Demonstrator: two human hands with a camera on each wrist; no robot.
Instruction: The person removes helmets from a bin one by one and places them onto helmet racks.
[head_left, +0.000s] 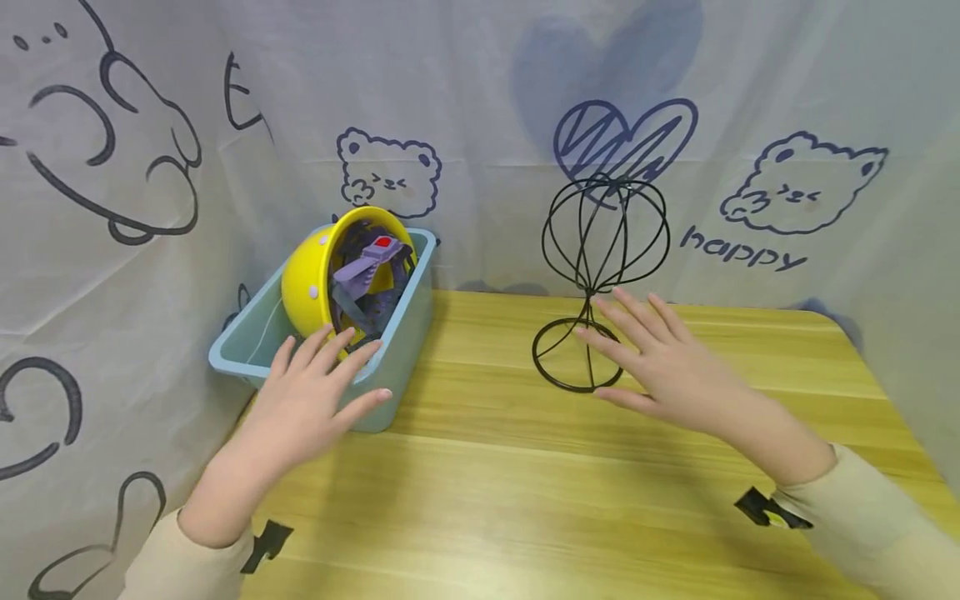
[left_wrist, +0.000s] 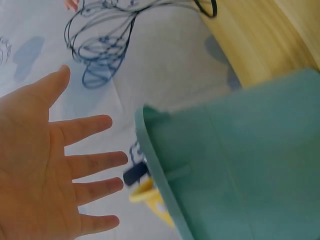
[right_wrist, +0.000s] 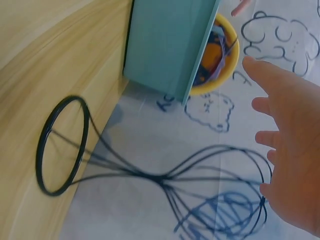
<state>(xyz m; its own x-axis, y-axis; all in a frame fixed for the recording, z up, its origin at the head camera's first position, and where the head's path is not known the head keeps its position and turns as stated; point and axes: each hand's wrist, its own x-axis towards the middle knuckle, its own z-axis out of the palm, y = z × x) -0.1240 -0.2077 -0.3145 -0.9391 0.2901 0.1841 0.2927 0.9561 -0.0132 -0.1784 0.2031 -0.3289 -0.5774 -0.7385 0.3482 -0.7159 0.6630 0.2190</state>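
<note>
Your left hand (head_left: 307,404) and right hand (head_left: 671,367) hold nothing, fingers spread; the yellow helmet (head_left: 300,271) leans in the blue bin (head_left: 407,354), where lifting could snag its straps (head_left: 357,269), and brushing the wire stand (head_left: 589,292) on the table (head_left: 480,475) could topple it

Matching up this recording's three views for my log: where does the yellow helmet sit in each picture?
Head: left of centre, the yellow helmet sits tilted inside the blue-green bin, its opening turned rightward.
Left wrist: near the bottom, about mid-width; only a yellow part shows past the bin's edge.
Right wrist: upper right; its yellow rim shows beyond the bin.
Shared landmark: the blue-green bin, visible in all three.
</note>
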